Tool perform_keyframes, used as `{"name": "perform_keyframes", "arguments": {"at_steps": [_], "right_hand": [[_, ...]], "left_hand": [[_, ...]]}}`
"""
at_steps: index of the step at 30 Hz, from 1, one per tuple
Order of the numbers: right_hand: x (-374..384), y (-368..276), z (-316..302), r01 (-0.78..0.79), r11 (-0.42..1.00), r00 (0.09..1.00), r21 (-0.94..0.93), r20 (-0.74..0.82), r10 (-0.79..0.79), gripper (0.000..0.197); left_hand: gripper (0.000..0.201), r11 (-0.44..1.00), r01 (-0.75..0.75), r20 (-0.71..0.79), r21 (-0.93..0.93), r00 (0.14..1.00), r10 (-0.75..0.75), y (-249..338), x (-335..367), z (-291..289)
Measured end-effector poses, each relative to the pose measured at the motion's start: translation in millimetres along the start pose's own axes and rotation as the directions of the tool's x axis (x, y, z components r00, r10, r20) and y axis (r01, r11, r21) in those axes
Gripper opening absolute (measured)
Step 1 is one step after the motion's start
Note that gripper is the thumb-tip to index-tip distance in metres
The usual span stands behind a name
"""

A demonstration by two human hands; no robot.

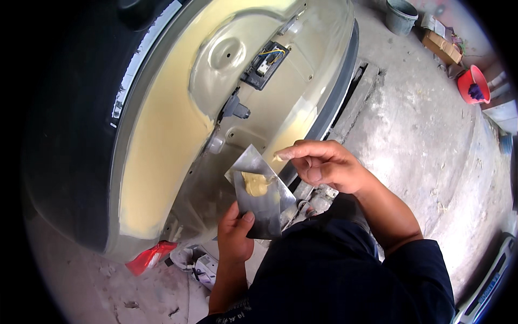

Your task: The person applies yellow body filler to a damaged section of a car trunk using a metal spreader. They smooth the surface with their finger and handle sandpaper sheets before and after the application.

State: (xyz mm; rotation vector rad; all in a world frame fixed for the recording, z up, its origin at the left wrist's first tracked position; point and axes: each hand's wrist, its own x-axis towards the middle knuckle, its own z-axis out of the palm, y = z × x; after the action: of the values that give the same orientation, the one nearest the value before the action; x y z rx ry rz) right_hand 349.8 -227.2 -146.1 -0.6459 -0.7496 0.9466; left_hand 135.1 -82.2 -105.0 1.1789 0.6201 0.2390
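My left hand [236, 236] grips two thin metal filler spreaders that overlap crosswise, a greyer one [259, 213] on top and a shinier one [249, 157] beneath. A lump of yellow body filler [256, 184] sits on them. Just right of the spreaders, my right hand [326, 166] points its index finger toward them, the other fingers bent. A dab of yellow filler clings to that fingertip, and the hand holds no tool. Beyond both hands stretches a car's rear panel [162, 156], coated in smooth yellow filler, with bare grey-beige metal around the recess.
Wiring shows in a black housing [265, 65] on the panel. A red tail light [152, 257] juts out at lower left. At the far right stand a grey bucket [401, 17], a cardboard box [442, 47] and a red bucket [474, 85] on the concrete floor [421, 129].
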Motion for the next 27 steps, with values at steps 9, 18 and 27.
{"name": "perform_keyframes", "arguments": {"at_steps": [9,18,27], "right_hand": [[38.4,1.0,16.8,0.005,0.896,0.995,0.445,0.087,-0.049,0.061],[101.9,-29.6,55.7,0.197,0.583,0.894,-0.789,-0.099,-0.437,0.066],[114.9,-33.9,62.5,0.09,0.546,0.939,-0.833,-0.112,-0.326,0.066]], "left_hand": [[0.044,0.996,0.068,-0.017,-0.06,0.997,-0.069,-10.5,-7.4,-6.5],[0.045,0.986,0.157,-0.057,-0.047,0.985,-0.16,-24.9,-14.5,-12.9],[0.045,0.989,0.145,-0.057,-0.029,0.988,-0.146,-24.3,-17.5,-13.2]]}}
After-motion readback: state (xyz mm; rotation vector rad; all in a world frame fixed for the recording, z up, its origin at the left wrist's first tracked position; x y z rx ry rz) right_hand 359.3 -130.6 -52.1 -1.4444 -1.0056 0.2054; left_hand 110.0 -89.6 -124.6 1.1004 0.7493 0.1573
